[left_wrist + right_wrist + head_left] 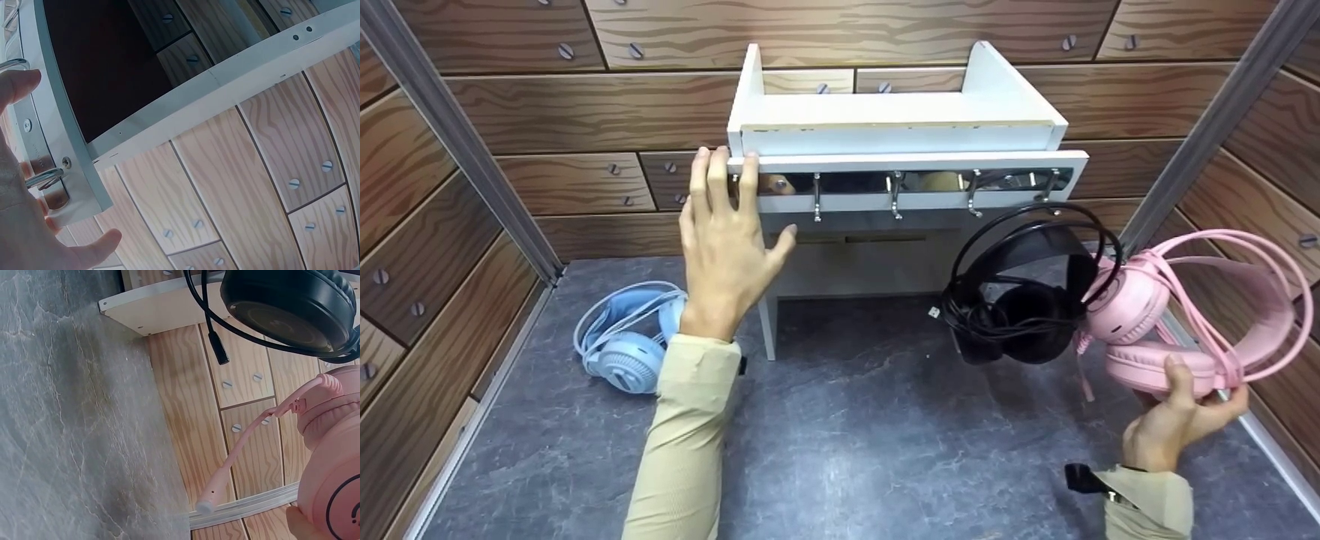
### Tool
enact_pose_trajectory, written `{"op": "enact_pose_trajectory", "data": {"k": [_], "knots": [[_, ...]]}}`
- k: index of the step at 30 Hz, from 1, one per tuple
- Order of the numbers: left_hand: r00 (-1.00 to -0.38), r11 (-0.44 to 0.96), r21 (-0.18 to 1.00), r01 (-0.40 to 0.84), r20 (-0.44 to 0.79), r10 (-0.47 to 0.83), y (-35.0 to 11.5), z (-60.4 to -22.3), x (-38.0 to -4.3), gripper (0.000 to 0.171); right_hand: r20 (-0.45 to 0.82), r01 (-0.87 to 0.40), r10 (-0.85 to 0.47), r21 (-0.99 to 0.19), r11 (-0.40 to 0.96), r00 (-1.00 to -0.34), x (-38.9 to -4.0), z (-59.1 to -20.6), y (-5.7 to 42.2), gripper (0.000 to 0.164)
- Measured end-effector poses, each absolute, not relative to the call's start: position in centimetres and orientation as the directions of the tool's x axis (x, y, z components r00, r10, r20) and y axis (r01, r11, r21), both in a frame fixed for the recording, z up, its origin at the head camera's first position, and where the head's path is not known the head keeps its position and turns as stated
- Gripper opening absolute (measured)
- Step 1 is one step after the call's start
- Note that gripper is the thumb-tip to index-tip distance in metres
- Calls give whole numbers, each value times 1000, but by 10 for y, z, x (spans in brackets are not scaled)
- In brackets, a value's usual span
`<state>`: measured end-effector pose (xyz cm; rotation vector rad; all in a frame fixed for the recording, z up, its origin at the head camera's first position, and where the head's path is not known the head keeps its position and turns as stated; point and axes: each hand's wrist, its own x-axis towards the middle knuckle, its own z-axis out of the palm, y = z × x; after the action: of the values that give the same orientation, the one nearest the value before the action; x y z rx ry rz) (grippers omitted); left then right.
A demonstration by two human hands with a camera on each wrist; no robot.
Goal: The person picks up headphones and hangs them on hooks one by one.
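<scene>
My left hand point(724, 244) rests with extended fingers at the left end of the white hook rail point(795, 204), thumb spread to the right. Close up in the left wrist view, the same hand point(22, 214) is beside a metal hook point(45, 178). At the right, my right hand point(1174, 424) holds a pink headset point(1162, 367) by its lower ear cup, with the thumb on the cup. Its pink microphone boom point(242, 439) hangs out in the right wrist view. A black headset point(1039, 322) with bundled cable hangs at the rail's right end, overlapping the pink one in the head view.
A light blue headset point(630, 360) lies on the grey marbled table point(840, 465) at the left. The white shelf unit point(900, 109) carries the rail with several hooks. Wood-patterned walls point(585, 112) and metal frame posts point(465, 142) enclose the table.
</scene>
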<state>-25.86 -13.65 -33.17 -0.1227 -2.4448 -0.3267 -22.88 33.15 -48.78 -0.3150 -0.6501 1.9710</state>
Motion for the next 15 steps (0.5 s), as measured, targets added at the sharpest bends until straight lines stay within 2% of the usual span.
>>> {"op": "enact_pose_trajectory", "data": {"k": [15], "knots": [[-763,967,187,172,647,11,-137,-332,-260,89,76,-758,892,-562,-331,-446,-227,-492,329,73]]}}
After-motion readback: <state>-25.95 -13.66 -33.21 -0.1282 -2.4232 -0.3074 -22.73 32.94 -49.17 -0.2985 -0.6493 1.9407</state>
